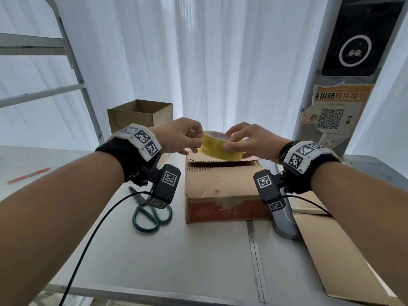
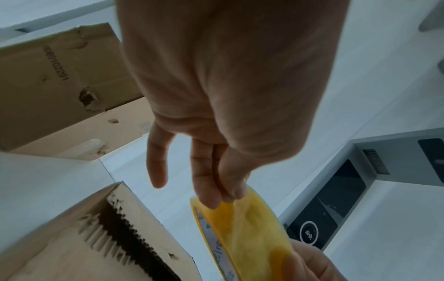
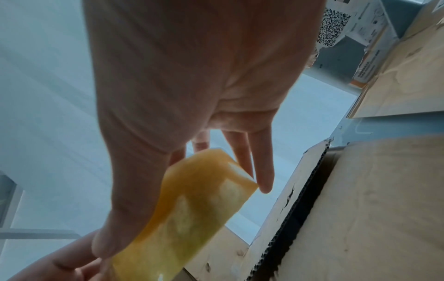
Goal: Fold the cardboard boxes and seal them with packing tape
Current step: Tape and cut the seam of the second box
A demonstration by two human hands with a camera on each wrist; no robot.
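Midframe, roll of yellow tape [image 1: 221, 148] was held above the closed box [image 1: 223, 184] (flaps unsealed) | right hand [image 1: 247, 141] gripped the roll | left hand [image 1: 181, 135] pinched its outer edge | scissors [image 1: 150, 212] lay on the counter [image 1: 198, 261], lower left.

A yellow tape roll [image 1: 220, 147] is held above a closed, worn brown cardboard box [image 1: 223, 184] on the table.

Two folded boxes [image 1: 223, 188] [image 1: 139, 113] — one tape roll [image 1: 220, 149], one scissors [image 1: 150, 210], one flat cardboard sheet [image 1: 344, 257].
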